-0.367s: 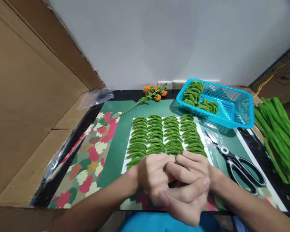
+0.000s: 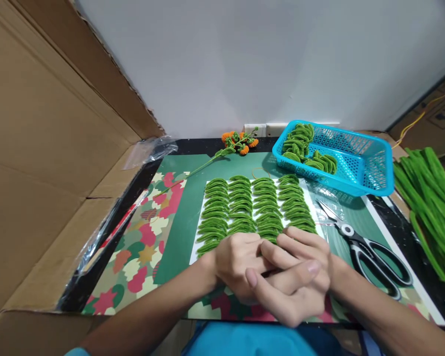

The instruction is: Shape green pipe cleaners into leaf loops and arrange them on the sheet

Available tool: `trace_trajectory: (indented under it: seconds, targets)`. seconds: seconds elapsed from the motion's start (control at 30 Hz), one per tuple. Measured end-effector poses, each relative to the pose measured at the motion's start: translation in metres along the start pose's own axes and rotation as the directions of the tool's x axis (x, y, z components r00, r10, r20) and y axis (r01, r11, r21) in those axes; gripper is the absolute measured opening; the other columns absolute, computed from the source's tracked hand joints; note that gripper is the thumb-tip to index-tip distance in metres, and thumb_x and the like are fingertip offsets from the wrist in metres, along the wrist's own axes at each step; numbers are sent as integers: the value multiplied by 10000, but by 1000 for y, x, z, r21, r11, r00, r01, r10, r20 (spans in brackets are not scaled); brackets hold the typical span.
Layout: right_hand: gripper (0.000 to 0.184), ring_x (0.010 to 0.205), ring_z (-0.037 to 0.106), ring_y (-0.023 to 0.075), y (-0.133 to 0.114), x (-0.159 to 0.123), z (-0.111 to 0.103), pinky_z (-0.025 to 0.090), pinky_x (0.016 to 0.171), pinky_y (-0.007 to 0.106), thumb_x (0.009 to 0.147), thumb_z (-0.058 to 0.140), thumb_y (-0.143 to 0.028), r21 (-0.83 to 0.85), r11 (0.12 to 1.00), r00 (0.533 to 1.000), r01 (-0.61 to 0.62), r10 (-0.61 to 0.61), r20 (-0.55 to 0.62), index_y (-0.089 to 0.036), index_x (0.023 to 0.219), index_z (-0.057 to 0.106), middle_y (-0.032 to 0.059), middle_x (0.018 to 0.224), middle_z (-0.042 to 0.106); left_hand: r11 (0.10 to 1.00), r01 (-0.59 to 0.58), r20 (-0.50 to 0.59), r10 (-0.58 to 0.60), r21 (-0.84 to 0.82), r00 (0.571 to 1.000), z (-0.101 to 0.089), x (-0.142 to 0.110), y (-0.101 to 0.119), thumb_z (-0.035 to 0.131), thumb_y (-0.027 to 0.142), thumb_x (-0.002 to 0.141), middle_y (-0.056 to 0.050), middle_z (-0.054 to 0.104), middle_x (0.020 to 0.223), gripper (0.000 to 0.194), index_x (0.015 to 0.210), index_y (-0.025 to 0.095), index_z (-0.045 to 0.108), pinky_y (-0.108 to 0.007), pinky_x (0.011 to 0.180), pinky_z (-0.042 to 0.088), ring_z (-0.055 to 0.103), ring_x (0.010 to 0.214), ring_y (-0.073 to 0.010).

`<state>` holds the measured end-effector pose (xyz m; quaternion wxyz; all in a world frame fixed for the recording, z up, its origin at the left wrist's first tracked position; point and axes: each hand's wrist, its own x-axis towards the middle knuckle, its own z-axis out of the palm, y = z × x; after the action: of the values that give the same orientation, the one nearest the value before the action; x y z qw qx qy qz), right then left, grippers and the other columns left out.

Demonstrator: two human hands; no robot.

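My left hand (image 2: 238,264) and my right hand (image 2: 304,284) are clasped against each other at the front of the work surface. Their fingers are curled and overlapping, and the thumbs cross on the near side. Whatever lies inside the clasp, if anything, is hidden. Just beyond them, rows of curved fuzzy green pipe-cleaner leaves (image 2: 241,202) lie in several columns on a white sheet (image 2: 252,217). My hands cover the near end of these columns. To the right of my right hand rest black-and-grey scissors (image 2: 356,240), blades pointing away from me.
A blue plastic basket (image 2: 371,190) at the back right holds more green leaves (image 2: 298,141). Long green pipe cleaners (image 2: 428,198) lie on the far right. An orange flower stem (image 2: 241,141) lies at the back. Cardboard (image 2: 40,148) walls the left side.
Both hands stay clasped, with the fingers and thumbs shifting slightly. The whole view has moved a little, so everything sits slightly further right. Objects on the table have not moved.
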<state>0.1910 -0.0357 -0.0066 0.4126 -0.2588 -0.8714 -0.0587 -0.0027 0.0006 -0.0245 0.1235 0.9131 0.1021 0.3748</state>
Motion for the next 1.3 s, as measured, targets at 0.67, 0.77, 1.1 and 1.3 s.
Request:
trace_trajectory:
  seconds: [0.67,0.77,1.1,1.3]
  targets:
    - [308,626,501,173,6,16,18,243,537,337,940,620,-322,-76,969,931,234,-246,-269,-216,655,569,31,719,604,951,83,-172,-139,-297,975,-36,42,3,531,425,1075,-57,684,793,298,1068,170,684,-284,602,545,663,709,-182]
    - [370,582,465,160,6,19,16,214,532,341,939,616,-260,-8,977,940,212,-206,-270,-229,590,496,-6,639,538,957,87,-166,-136,-277,977,-32,40,5,549,463,1064,-45,662,799,308,1030,180,666,-276,604,545,651,695,-171]
    - [416,538,295,137,6,14,2,222,494,338,909,562,-112,82,989,982,124,-111,-151,-207,517,463,-40,585,351,987,14,-63,-25,-161,998,-26,32,-7,457,521,1107,-75,684,887,441,1028,156,692,-261,589,508,627,672,-151]
    - [329,546,312,132,11,17,8,217,475,329,855,569,-109,83,985,965,154,-132,-225,-213,552,492,-38,618,339,985,71,-62,-81,-155,995,-28,35,-5,433,452,1128,-71,693,868,395,1024,155,670,-257,626,528,657,715,-163]
